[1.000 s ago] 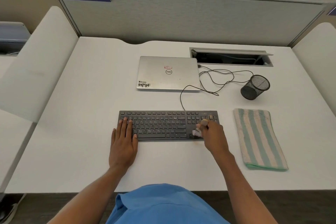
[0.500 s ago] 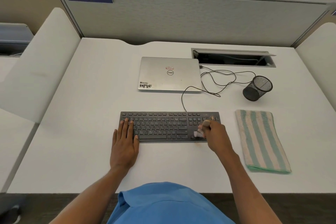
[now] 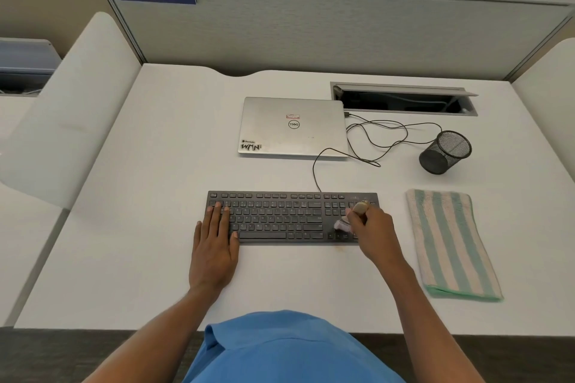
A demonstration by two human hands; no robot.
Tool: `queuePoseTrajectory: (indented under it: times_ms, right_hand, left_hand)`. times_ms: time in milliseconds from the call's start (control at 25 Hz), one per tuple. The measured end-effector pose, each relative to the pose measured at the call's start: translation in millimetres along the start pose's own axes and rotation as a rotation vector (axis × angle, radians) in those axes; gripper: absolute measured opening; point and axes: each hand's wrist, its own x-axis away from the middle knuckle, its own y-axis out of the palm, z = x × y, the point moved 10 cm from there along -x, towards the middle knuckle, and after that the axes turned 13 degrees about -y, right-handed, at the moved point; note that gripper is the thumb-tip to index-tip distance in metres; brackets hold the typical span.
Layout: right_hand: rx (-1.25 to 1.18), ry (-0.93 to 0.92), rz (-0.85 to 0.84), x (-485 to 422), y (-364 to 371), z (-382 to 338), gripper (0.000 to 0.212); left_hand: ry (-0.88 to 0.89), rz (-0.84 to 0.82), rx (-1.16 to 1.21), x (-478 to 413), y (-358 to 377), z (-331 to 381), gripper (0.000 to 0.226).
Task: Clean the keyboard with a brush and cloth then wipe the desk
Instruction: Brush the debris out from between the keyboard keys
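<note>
A black keyboard (image 3: 280,214) lies flat on the white desk (image 3: 140,227), in front of me. My left hand (image 3: 214,246) rests flat on its left end, fingers spread over the keys. My right hand (image 3: 373,236) is closed on a small brush (image 3: 345,222); its pale bristles touch the keys at the keyboard's right end, and the wooden handle end sticks out above my fingers. A folded green-and-white striped cloth (image 3: 451,242) lies on the desk to the right of the keyboard, apart from it.
A closed silver laptop (image 3: 292,126) sits behind the keyboard, with a thin black cable (image 3: 382,140) looping beside it. A black mesh cup (image 3: 445,151) lies tipped at the right. An open cable hatch (image 3: 404,99) is in the desk's back. Grey partitions surround the desk.
My right hand and the brush stay at the keyboard's right end with only slight shifts over the keys. My left hand has not moved.
</note>
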Motion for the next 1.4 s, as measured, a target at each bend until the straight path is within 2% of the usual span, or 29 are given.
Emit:
queuePoseTrajectory:
  times_ms: [120,240,320,520,680,760,840,920,960,1080,1240,1400]
  right_hand:
    - [-0.024,-0.050,0.000,-9,5,-13,0.032]
    - [-0.065,0.000,-0.156,-11,30,-17,0.024]
    - [-0.062,0.052,-0.201,-11,34,-8,0.024]
    - [-0.091,0.150,-0.087,-22,7,16,0.021]
    - [-0.104,0.078,-0.177,-20,22,-4,0.020]
    - [-0.100,0.094,-0.161,-19,18,2,0.017]
    - [0.054,0.123,-0.087,-21,3,13,0.019]
    - [0.249,0.008,-0.043,-22,0,1,0.029]
    - [0.265,-0.041,-0.015,-19,3,-10,0.033]
    - [0.203,-0.043,-0.005,-9,22,-15,0.040]
    - [0.252,0.034,-0.102,-7,21,1,0.044]
    - [0.187,-0.006,0.020,-13,4,-15,0.039]
  left_hand:
    - [0.002,-0.001,0.002,0,-1,1,0.065]
    - [-0.001,-0.004,0.010,1,-2,1,0.065]
    - [0.002,-0.005,0.011,1,-2,1,0.065]
    - [-0.004,-0.009,0.003,0,-1,1,0.066]
    - [-0.003,-0.008,0.006,0,-1,0,0.066]
    - [-0.003,-0.008,0.003,0,-1,0,0.066]
    - [-0.003,-0.004,0.001,0,-1,0,0.066]
    - [-0.004,-0.007,0.006,0,-1,1,0.066]
    - [-0.003,-0.006,0.006,0,-1,1,0.066]
    - [0.000,-0.001,0.012,1,-1,0,0.066]
    - [-0.003,0.001,0.007,0,0,0,0.065]
    - [0.001,0.003,0.004,0,1,0,0.065]
